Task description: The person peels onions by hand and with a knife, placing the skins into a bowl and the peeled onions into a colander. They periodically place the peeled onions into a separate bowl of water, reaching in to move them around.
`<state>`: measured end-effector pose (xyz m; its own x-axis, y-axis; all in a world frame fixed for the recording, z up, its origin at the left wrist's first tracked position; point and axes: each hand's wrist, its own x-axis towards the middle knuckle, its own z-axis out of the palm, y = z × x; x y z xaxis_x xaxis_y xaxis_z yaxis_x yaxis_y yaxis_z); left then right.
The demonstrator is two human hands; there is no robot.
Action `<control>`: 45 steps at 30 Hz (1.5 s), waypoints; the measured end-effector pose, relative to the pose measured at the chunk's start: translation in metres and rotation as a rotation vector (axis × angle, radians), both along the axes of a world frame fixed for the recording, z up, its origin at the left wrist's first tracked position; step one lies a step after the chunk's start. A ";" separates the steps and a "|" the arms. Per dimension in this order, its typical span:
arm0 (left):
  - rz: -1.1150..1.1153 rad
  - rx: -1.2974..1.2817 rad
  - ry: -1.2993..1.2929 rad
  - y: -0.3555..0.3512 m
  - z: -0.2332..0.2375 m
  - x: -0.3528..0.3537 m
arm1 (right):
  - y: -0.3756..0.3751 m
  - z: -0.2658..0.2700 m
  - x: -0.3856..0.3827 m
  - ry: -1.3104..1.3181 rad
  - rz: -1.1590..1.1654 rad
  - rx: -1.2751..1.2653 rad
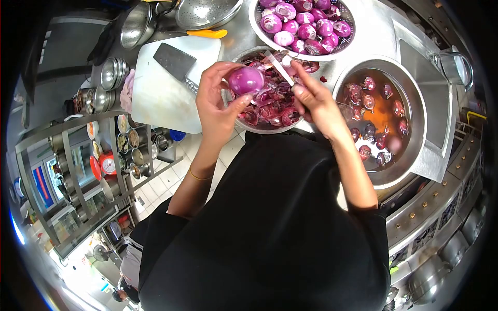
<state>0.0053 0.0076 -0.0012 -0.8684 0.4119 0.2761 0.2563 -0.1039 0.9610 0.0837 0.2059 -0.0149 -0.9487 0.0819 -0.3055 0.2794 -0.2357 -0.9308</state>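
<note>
Between the fingers and thumb of my left hand point(217, 101) is a smooth purple onion point(246, 81), its outer skin off. My right hand point(317, 103) grips a small knife point(280, 68), whose blade points up and to the left, beside the onion and apart from it. Below both hands sits a metal bowl point(263, 129) full of dark red onion skins point(272, 108). Behind it, a colander point(332, 56) holds several peeled purple onions point(306, 31). On the right, unpeeled onions point(369, 102) float in brownish water in a large steel basin point(421, 119).
A white cutting board point(155, 98) with a cleaver point(174, 60) lies at the left, near a yellow-orange handle point(207, 33). Metal bowls point(136, 26) stand at the back left. A steel sink point(430, 78) is at the right. Another person point(130, 264) is partly visible at lower left.
</note>
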 end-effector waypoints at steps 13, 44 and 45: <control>0.082 0.019 -0.218 0.000 0.003 0.005 | -0.017 0.012 0.006 0.214 -0.072 0.358; 0.375 -0.150 0.574 0.014 0.001 0.009 | -0.034 0.044 0.017 0.306 0.089 0.238; 0.374 -0.148 0.576 0.014 0.001 0.009 | -0.035 0.045 0.016 0.323 0.092 0.259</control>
